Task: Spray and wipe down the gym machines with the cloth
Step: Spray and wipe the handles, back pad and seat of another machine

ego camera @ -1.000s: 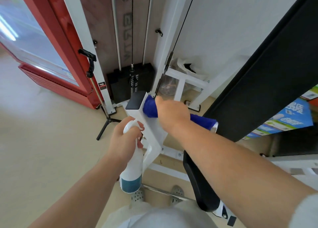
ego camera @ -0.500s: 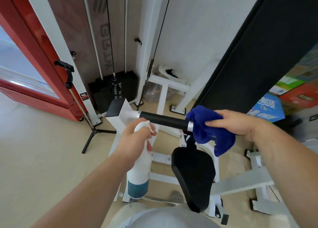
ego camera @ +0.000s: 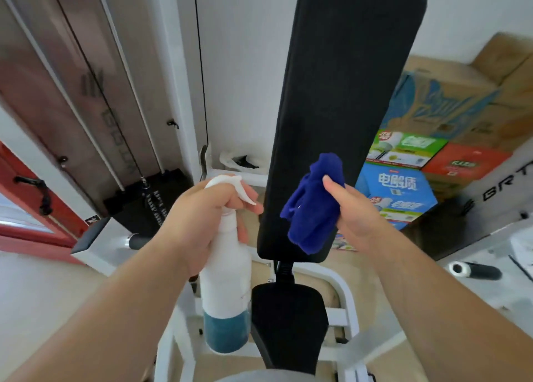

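Cloth (ego camera: pixel 313 205) sits bunched in my right hand (ego camera: pixel 356 213), closed on it against the backrest pad (ego camera: pixel 340 93); my left hand (ego camera: pixel 202 226) wraps the spray bottle (ego camera: pixel 227 289). Overspray might miss, wetting boxes (ego camera: pixel 403 185) behind.

One wide-angle view only, from a camera worn on the person's head, looking forward and slightly down along both bare forearms. It sits close: the forearms fill the lower corners and the left hand (ego camera: pixel 202 223) and right hand (ego camera: pixel 356 211) meet near the middle of the picture. Straight ahead of the two grips, just beyond the fingers, rises a tall black back pad (ego camera: pixel 343 93), tilted away and bent by the lens. Below the grips lies the black seat (ego camera: pixel 288 318). Left of the left grip stands the weight stack (ego camera: pixel 150 197); right of the right grip, stacked cartons (ego camera: pixel 403 191).
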